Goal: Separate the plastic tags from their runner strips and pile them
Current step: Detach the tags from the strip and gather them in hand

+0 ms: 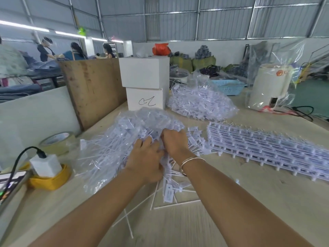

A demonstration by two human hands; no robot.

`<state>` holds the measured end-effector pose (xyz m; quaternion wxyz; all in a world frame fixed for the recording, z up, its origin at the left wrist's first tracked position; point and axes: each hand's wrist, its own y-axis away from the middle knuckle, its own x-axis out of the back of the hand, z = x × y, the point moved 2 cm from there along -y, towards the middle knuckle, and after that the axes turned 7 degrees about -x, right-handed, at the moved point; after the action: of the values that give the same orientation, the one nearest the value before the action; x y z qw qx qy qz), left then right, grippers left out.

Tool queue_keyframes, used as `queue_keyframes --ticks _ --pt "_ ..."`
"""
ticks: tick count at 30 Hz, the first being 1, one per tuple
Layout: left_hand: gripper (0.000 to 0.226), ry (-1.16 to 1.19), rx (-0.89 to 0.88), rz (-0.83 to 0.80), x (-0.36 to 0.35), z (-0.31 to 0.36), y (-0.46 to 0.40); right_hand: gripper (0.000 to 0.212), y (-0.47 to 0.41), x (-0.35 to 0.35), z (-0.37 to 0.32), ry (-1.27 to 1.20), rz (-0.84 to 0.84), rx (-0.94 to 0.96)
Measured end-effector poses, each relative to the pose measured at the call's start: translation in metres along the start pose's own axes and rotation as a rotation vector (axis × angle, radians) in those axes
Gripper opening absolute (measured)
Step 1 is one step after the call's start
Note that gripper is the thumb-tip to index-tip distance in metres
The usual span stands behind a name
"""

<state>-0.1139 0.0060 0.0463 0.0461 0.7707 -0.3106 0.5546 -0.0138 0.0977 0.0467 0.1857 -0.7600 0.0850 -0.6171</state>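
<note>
Item: loose plastic tags [168,192], light, thin, springy, slippery.
Location: heaped beside clear bag [124,139]; uncut runner strips [267,148] right of bag.
Grip: left hand [146,157], right hand [175,143] curled into heap; exact hold unclear.
Hold advice: probably pinch tag body near runner.

The lower white box [145,98] carries a handwritten black scrawl on its front, loosely like "CL". Print on the loose tags [168,192] is too small to read, and the orange mark on the white appliance [270,86] is blurred.
</note>
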Motion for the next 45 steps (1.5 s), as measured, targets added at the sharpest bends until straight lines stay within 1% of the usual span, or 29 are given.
queue_keyframes --ticks 4,6,8,10,11,12,14,16,17,19,20,21,23,24,25,28,30,32,34,37,38,40,42,43,44,45 --pt "0.047 -0.037 0.011 -0.013 -0.004 -0.001 -0.006 0.017 0.001 0.015 0.020 -0.199 0.070 -0.051" --pt "0.052 -0.074 0.013 -0.007 -0.004 -0.009 -0.007 0.018 0.002 0.029 0.034 -0.282 0.089 -0.102" --pt "0.053 -0.075 0.038 0.052 -0.001 -0.024 -0.006 0.017 0.001 0.045 0.054 -0.497 0.142 -0.191" --pt "0.054 -0.019 0.111 0.134 0.003 -0.040 -0.004 0.014 0.004 0.056 0.073 -0.687 0.198 -0.270" --pt "0.054 0.001 0.137 0.136 0.004 -0.044 -0.003 0.011 0.006 0.059 0.079 -0.680 0.202 -0.281" --pt "0.050 0.004 0.143 0.114 0.003 -0.046 -0.003 0.009 0.008 0.059 0.082 -0.612 0.184 -0.283" --pt "0.043 -0.017 0.123 0.074 -0.001 -0.041 -0.005 0.007 0.012 0.055 0.083 -0.542 0.138 -0.290" --pt "0.044 0.035 0.096 0.099 -0.002 -0.033 -0.006 0.022 0.018 0.049 0.074 -0.660 0.063 -0.315" --pt "0.050 0.099 0.061 0.121 -0.002 -0.028 -0.005 0.032 0.020 0.046 0.068 -0.706 0.023 -0.322" --pt "0.063 0.218 -0.079 0.107 -0.005 -0.016 -0.005 0.051 0.021 0.035 0.058 -0.713 -0.056 -0.326" --pt "0.068 0.265 -0.141 0.068 -0.007 -0.010 -0.005 0.056 0.021 0.029 0.054 -0.683 -0.092 -0.325" --pt "0.070 0.292 -0.176 0.015 -0.009 -0.005 -0.005 0.053 0.020 0.024 0.053 -0.633 -0.114 -0.321" --pt "0.074 0.258 -0.191 -0.076 -0.015 -0.001 -0.009 0.034 0.019 0.021 0.055 -0.592 -0.089 -0.328" --pt "0.075 0.216 -0.181 -0.091 -0.017 0.000 -0.012 0.026 0.018 0.021 0.058 -0.646 -0.061 -0.350" --pt "0.076 0.177 -0.167 -0.094 -0.018 -0.001 -0.017 0.024 0.017 0.022 0.061 -0.733 -0.037 -0.381" --pt "0.074 0.111 -0.159 -0.091 -0.016 -0.003 -0.030 0.032 0.016 0.026 0.069 -1.001 -0.021 -0.492" --pt "0.065 0.103 -0.179 -0.067 -0.013 -0.006 -0.035 0.043 0.018 0.028 0.075 -1.049 -0.043 -0.510" --pt "0.054 0.123 -0.171 -0.029 -0.012 -0.014 -0.036 0.050 0.021 0.027 0.082 -0.997 -0.106 -0.451" --pt "0.050 0.176 -0.153 0.015 -0.012 -0.021 -0.034 0.048 0.023 0.027 0.089 -0.948 -0.160 -0.420" --pt "0.042 0.339 -0.118 0.122 -0.008 -0.027 -0.028 0.043 0.028 0.019 0.096 -0.995 -0.256 -0.413" --pt "0.042 0.391 -0.097 0.142 -0.005 -0.030 -0.027 0.042 0.031 0.018 0.098 -0.929 -0.279 -0.401" --pt "0.041 0.418 -0.094 0.144 -0.001 -0.034 -0.026 0.043 0.033 0.019 0.099 -0.871 -0.295 -0.422" --pt "0.036 0.368 -0.145 0.131 0.001 -0.034 -0.024 0.046 0.028 0.026 0.092 -0.963 -0.310 -0.482" --pt "0.032 0.368 -0.158 0.122 0.002 -0.033 -0.023 0.048 0.023 0.030 0.087 -0.963 -0.318 -0.505" --pt "0.030 0.400 -0.160 0.112 0.004 -0.034 -0.021 0.048 0.017 0.032 0.083 -0.908 -0.319 -0.513" --pt "0.029 0.458 -0.157 0.109 0.006 -0.034 -0.018 0.041 0.012 0.033 0.080 -0.860 -0.312 -0.525"
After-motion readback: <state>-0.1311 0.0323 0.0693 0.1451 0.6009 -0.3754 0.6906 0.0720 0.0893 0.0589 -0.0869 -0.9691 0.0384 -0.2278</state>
